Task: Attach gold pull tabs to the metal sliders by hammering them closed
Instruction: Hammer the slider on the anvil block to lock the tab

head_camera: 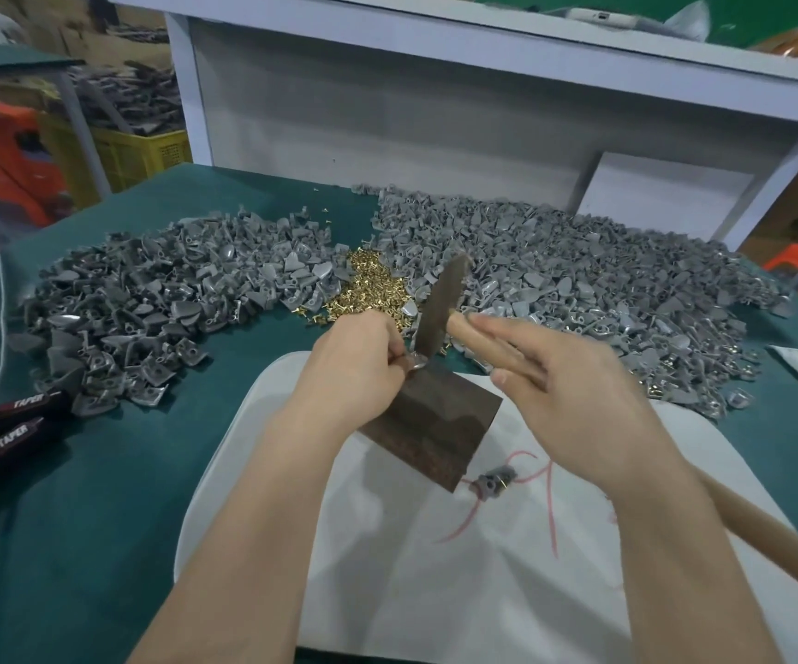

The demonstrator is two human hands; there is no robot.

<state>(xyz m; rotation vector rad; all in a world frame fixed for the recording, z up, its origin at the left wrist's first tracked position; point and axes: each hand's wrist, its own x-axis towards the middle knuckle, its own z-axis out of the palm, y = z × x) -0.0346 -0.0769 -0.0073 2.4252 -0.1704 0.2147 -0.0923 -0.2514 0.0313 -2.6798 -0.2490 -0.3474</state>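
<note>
1. Far left on the green table mat (100,496) lies a heap of grey metal sliders (148,304), well apart from the work; I cannot tell whether these are finished or waiting
2. Between that heap and a second one sits a small mound of gold pull tabs (368,285), just beyond the hands
3. The left hand (363,357) is curled, knuckles up, with its fingertips pinching one metal slider (416,362) down on the far top corner of the dark wooden block (435,424); the tab on it is too small to make out
4. The block stands on a white pad (483,591), where one loose slider piece (493,481) lies just beside the block's near corner
5. The hammer head (440,304) is tilted, its lower end right at the pinched slider, so I judge this to be the hammering-closed step itself
6. The right hand (574,400) grasps the wooden hammer handle (771,529) close up by the head, fingers laid along it and blurred, forearm coming in from the lower right
7. To the right spreads the larger heap of sliders (603,289)
8. The next move calls for a short, square tap with the left fingertips kept clear, since they sit touching the strike point
</note>
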